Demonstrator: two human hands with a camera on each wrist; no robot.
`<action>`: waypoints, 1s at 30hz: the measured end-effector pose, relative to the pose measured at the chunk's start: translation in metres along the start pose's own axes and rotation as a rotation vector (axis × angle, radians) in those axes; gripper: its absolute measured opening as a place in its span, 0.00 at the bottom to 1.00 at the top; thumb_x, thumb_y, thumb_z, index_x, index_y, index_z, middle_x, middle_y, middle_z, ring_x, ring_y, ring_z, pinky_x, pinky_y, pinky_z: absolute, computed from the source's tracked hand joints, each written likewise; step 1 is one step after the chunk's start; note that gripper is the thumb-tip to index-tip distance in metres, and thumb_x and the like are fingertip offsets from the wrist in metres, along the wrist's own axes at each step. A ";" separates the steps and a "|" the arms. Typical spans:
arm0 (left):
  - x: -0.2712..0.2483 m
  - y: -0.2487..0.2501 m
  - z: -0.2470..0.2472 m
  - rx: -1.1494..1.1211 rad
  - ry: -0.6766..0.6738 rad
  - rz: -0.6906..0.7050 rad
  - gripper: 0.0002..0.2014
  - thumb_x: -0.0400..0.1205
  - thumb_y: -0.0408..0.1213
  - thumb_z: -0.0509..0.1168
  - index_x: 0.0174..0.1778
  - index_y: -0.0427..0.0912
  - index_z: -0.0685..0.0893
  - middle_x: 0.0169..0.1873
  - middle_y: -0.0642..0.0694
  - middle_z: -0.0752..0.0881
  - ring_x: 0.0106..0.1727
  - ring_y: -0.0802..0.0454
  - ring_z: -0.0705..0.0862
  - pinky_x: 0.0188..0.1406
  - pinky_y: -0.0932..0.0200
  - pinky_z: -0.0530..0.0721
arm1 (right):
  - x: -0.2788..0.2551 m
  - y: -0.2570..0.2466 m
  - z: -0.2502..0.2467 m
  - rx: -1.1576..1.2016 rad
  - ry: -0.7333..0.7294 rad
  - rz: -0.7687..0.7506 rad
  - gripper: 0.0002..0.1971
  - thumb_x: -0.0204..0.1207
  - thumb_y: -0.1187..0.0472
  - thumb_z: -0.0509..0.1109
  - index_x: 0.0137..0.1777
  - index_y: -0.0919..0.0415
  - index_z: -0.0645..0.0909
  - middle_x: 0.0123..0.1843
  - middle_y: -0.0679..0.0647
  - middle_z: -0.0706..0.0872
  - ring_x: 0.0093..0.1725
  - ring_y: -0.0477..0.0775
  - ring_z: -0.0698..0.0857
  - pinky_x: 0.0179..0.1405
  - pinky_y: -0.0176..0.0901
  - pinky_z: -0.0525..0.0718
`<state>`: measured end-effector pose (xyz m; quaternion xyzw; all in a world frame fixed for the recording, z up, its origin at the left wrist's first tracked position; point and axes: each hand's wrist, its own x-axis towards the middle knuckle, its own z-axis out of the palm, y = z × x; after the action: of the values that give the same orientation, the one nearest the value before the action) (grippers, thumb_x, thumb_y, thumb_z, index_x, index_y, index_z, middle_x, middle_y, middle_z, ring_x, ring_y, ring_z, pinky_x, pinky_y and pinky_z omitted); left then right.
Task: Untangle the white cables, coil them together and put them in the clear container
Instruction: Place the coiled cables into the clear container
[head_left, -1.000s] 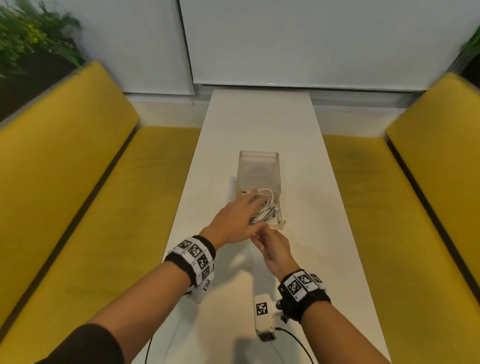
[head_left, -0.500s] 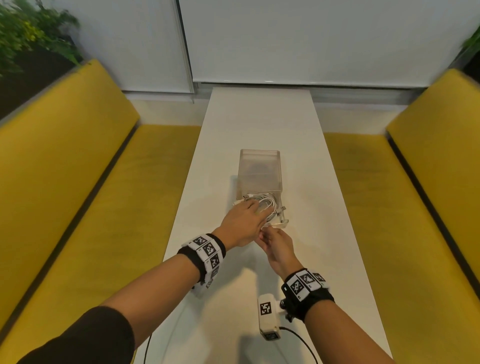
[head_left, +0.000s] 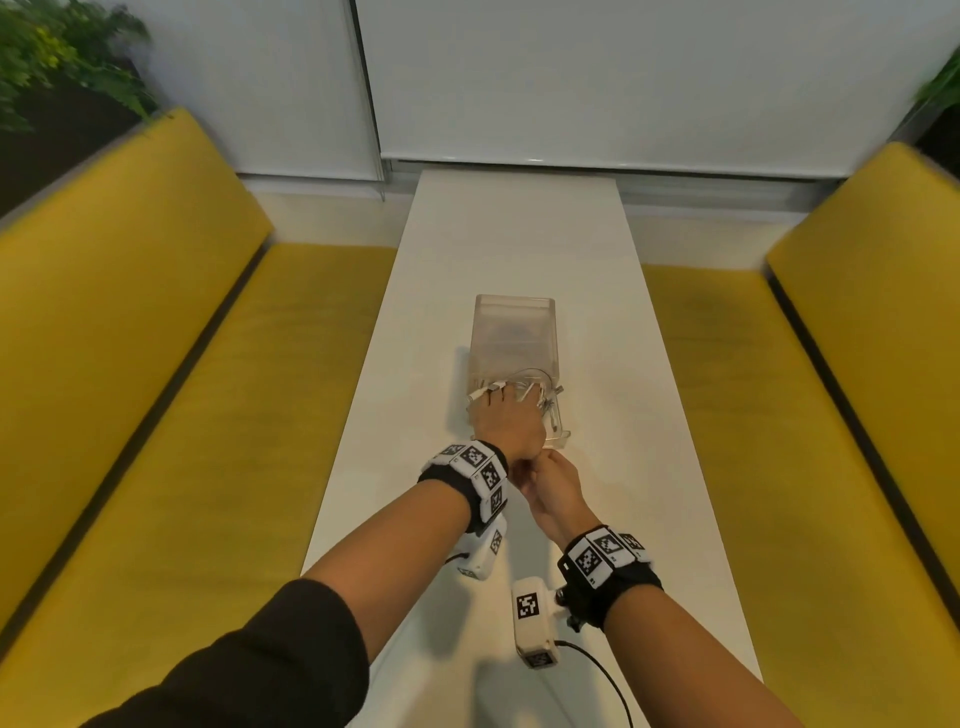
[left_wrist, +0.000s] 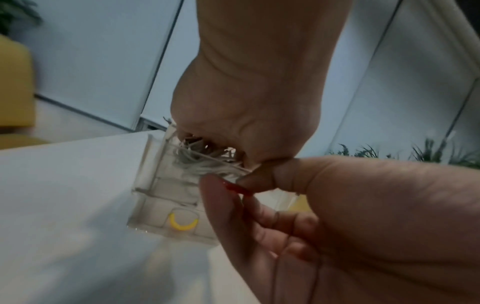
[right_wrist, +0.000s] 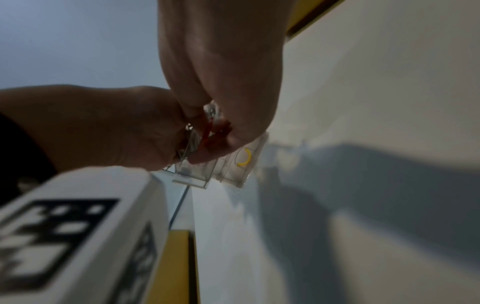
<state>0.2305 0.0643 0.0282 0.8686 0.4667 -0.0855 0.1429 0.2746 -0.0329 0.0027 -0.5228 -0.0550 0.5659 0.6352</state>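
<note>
Cables: I see the white cables (head_left: 524, 391) as one bundle sitting in the near end of the container (head_left: 513, 332), a couple of plug ends poking over its left rim. In the left wrist view the strands (left_wrist: 207, 164) lie gathered together, not splayed, so I judge the untangling and coiling done.
Container: clear box on the desk (head_left: 519, 234), long axis running away from me; its far part looks bare of cable. A yellow arc (left_wrist: 183, 223) shows on its near wall; I cannot tell what it is.
Left hand: my left hand (head_left: 506, 428) is over the bundle, fingers curled down onto it and hidden among the strands, gripping or pressing it into the box; I cannot tell which.
Right hand: my right hand (head_left: 550, 488) is at the near edge of the box, just under the left wrist, thumb and fingers (left_wrist: 223, 205) pinched together at the near end of the bundle; a red thing (left_wrist: 235, 188) shows in that pinch, and I cannot tell what it is.
Done: cables freed, coiled, mostly inside the box.
Left: seat the stray plug ends below the rim, then let go with both hands.
Risk: as I judge it, the coil may spring up once released.
</note>
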 end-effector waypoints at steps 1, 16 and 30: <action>-0.002 0.000 -0.001 0.008 0.000 0.011 0.30 0.83 0.39 0.60 0.83 0.48 0.62 0.80 0.33 0.69 0.79 0.34 0.68 0.80 0.40 0.64 | -0.001 0.000 0.000 -0.007 0.002 -0.001 0.11 0.80 0.80 0.59 0.42 0.70 0.81 0.38 0.64 0.83 0.39 0.57 0.82 0.32 0.39 0.88; -0.015 -0.060 -0.010 0.082 0.224 0.436 0.37 0.89 0.58 0.52 0.89 0.44 0.49 0.89 0.43 0.51 0.88 0.44 0.54 0.85 0.42 0.58 | 0.001 0.007 0.000 0.038 0.023 0.022 0.03 0.81 0.74 0.66 0.48 0.72 0.81 0.35 0.62 0.81 0.37 0.54 0.81 0.41 0.43 0.92; -0.011 -0.046 0.021 0.084 0.368 0.559 0.26 0.88 0.43 0.48 0.75 0.31 0.75 0.69 0.34 0.79 0.65 0.35 0.82 0.62 0.40 0.82 | 0.004 0.009 -0.005 -0.038 -0.015 -0.020 0.05 0.79 0.75 0.65 0.48 0.74 0.82 0.47 0.71 0.81 0.50 0.65 0.81 0.48 0.46 0.92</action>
<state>0.1851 0.0726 0.0036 0.9689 0.2247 0.0960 0.0384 0.2731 -0.0342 -0.0079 -0.5300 -0.0755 0.5622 0.6304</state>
